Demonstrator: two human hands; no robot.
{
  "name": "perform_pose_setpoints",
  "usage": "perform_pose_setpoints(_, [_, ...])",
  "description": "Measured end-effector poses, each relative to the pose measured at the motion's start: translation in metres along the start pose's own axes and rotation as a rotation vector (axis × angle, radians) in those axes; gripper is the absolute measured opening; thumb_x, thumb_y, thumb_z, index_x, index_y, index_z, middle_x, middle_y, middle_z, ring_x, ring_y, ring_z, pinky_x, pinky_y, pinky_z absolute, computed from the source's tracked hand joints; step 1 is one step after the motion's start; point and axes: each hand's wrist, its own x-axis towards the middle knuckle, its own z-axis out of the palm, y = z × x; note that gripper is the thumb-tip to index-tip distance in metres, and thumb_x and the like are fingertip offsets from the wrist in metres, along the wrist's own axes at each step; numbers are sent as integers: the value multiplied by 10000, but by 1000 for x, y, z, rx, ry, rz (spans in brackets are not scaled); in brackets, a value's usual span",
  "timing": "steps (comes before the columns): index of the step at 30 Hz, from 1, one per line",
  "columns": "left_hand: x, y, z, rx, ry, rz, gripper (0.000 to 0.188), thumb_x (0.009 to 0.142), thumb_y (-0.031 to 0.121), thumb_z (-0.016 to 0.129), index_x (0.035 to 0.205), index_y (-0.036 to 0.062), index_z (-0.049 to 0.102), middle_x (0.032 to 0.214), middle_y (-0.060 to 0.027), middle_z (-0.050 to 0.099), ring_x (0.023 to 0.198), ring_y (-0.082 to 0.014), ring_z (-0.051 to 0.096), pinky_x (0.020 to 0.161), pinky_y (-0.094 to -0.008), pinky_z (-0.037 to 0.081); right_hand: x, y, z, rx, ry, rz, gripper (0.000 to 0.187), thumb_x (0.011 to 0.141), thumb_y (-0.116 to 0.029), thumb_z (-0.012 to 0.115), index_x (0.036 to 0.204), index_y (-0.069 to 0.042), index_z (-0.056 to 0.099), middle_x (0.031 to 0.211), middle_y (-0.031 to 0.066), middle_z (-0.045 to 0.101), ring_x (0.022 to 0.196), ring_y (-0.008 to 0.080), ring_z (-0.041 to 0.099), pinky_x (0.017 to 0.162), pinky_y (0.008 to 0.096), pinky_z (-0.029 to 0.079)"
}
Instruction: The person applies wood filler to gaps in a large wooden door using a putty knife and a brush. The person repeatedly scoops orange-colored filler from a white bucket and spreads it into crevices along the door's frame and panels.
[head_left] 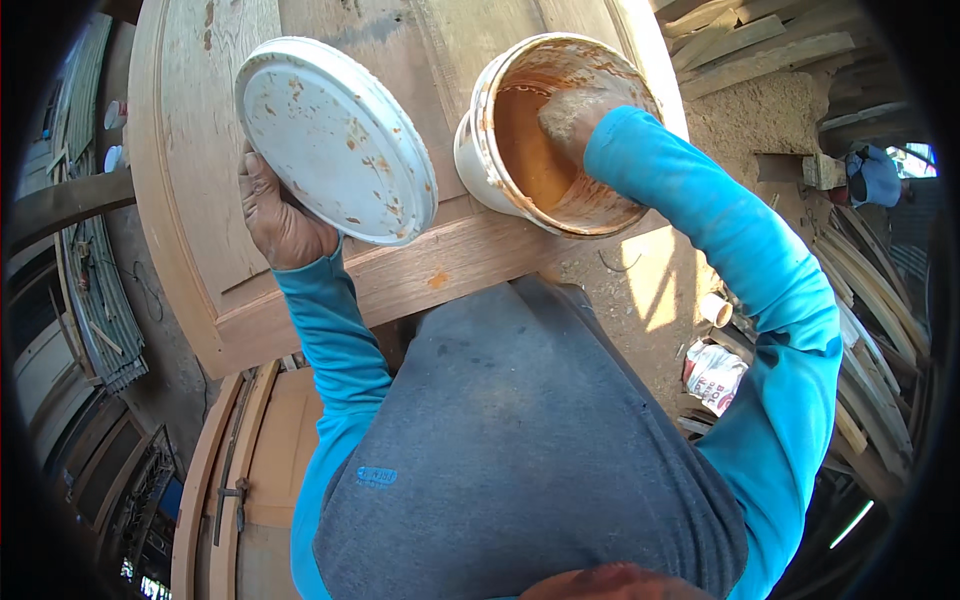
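My left hand grips a round white plastic lid by its near-left edge, thumb up at the rim. The lid tilts, its face specked with orange-brown smears. To the right stands a white plastic bucket, its mouth tipped toward me and its walls stained. Orange-brown liquid lies inside. My right hand reaches into the bucket; a pale, fuzzy, rag-like mass covers or fills its closed fingers, which I cannot make out. Beneath both things lies a panelled wooden door with an orange spot near its close edge.
Wooden boards and sawdust lie at the far right. A white printed sack and a small cup-like container are on the ground at right. More wooden panels lean at the lower left.
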Motion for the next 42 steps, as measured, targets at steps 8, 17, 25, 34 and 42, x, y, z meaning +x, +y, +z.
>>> perform_pose_setpoints(8, [12,41,-78,44,102,2,391,1091,243,508,1378,-13,577,1322,-176,665,1167,-276,673,990,-418,585,-7,6,6,188,69,-190,208,892,-107,602,1015,-28,751,1026,254,730,990,408,710,848,472,575])
perform_pose_setpoints(17, [-10,17,15,499,-354,-228,475,1069,246,557,1470,-7,524,857,-20,637,598,-64,549,617,-222,495,19,19,26,132,-99,-17,238,947,-160,588,1090,-52,746,1122,207,735,1050,375,708,907,459,569])
perform_pose_setpoints(25, [23,-19,55,740,-1148,-176,509,1010,82,617,1511,65,524,767,-39,694,675,-98,647,667,-267,532,10,9,-42,271,-330,23,258,949,-225,644,1068,-26,755,1066,214,748,1021,373,720,876,469,567])
perform_pose_setpoints(34, [15,-25,69,808,-1245,140,738,821,8,804,1498,157,552,796,-57,688,749,-182,702,754,-371,600,27,6,7,221,-335,-121,243,923,-164,624,1077,-38,763,1021,222,747,985,369,723,868,464,567])
perform_pose_setpoints(42, [12,-19,58,881,-1207,112,736,821,39,819,1497,154,552,795,-56,697,735,-176,710,734,-361,611,16,21,-5,253,-29,-108,244,945,-206,612,1020,-31,764,881,194,747,841,347,729,799,469,575])
